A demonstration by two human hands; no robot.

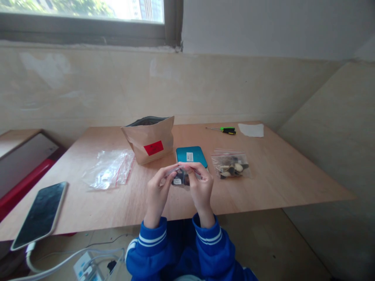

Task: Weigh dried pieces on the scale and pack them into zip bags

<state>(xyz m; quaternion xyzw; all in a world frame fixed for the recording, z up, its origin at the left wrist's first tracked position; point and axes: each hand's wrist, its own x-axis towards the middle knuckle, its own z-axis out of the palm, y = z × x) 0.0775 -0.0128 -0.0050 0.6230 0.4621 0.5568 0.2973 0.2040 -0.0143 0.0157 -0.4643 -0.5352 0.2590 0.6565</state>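
Note:
Between my two hands is a small clear zip bag (185, 180) with dark items and a white label inside. My left hand (159, 186) pinches its top edge from the left, and my right hand (202, 185) pinches the same edge from the right. Just behind the fingers lies a teal box (196, 155) with a white sticker, its near side partly hidden by my hands. To the right sits another clear zip bag (233, 166) filled with dark and cream-coloured pieces. A kraft paper pouch (150, 141) with a red label stands upright, its top gaping, behind my left hand.
Flat clear bags (109, 169) lie on the left of the wooden table (281, 175). A phone (41, 214) with a white cable (73, 259) rests at the left front edge. Screwdrivers (227, 130) and a white paper piece (251, 130) lie at the back right.

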